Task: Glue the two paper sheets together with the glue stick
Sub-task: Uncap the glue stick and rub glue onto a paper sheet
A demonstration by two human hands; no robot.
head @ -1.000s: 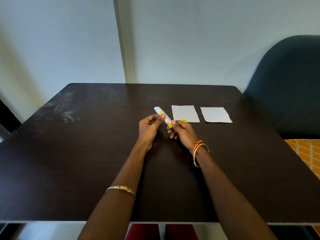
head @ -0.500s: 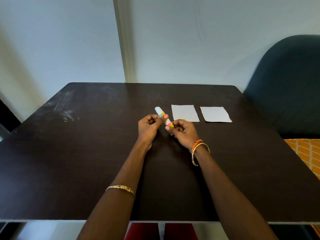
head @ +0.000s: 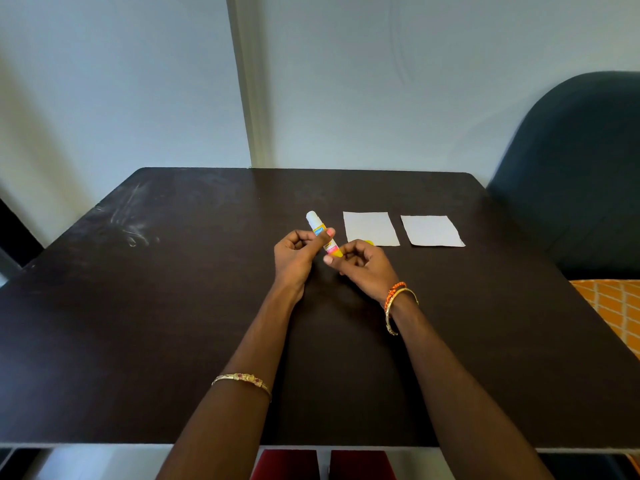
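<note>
A glue stick (head: 318, 229) with a white tip end and a yellow label is held tilted above the dark table (head: 173, 306), its white end pointing up and away. My left hand (head: 296, 258) grips its upper body with thumb and fingers. My right hand (head: 363, 268) holds its lower yellow end, and something yellow (head: 367, 242) shows behind its fingers. Two small white paper sheets lie flat side by side beyond my right hand: the nearer sheet (head: 370, 228) and the right-hand sheet (head: 432, 231), apart from each other.
A dark blue chair back (head: 581, 161) stands at the table's right side, with an orange patterned cushion (head: 613, 306) below it. A pale wall (head: 346, 81) rises just behind the far edge. Whitish scuff marks (head: 128, 223) streak the table's left part.
Both hands have stayed around the glue stick and shifted slightly; my right fingers have closed further around its lower end. The papers have not moved.
</note>
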